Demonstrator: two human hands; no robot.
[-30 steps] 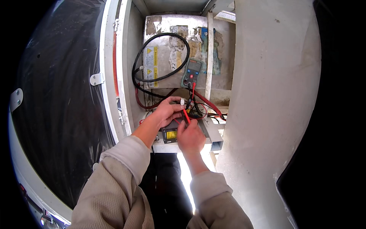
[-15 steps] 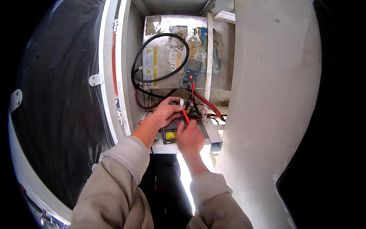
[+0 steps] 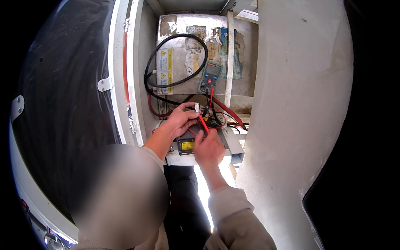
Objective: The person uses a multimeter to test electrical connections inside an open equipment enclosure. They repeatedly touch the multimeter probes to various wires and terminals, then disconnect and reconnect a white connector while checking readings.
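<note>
A small white plug connector (image 3: 197,107) is pinched upright between the thumb and fingers of my left hand (image 3: 182,120). My right hand (image 3: 209,147) grips a red test probe (image 3: 204,124), whose upper end meets the lower end of the connector. A dark, thin shape lies beside the red probe; I cannot tell whether it is a second probe. Just beyond the hands, a multimeter (image 3: 210,77) leans on a metal box, with red and black leads plugged into its lower end. Under my hands sits a dark box with a yellow label (image 3: 187,146).
A worn silver metal box (image 3: 179,23) fills the back of the compartment, with a looped black cable (image 3: 145,77) over it. A thick red cable (image 3: 230,111) runs to the right. White frame bars (image 3: 228,54) and a large pale panel (image 3: 296,96) stand close by.
Both hands keep their grips with the red probe at the connector. The connector sits slightly higher and more to the left. A round blurred patch now covers my left sleeve.
</note>
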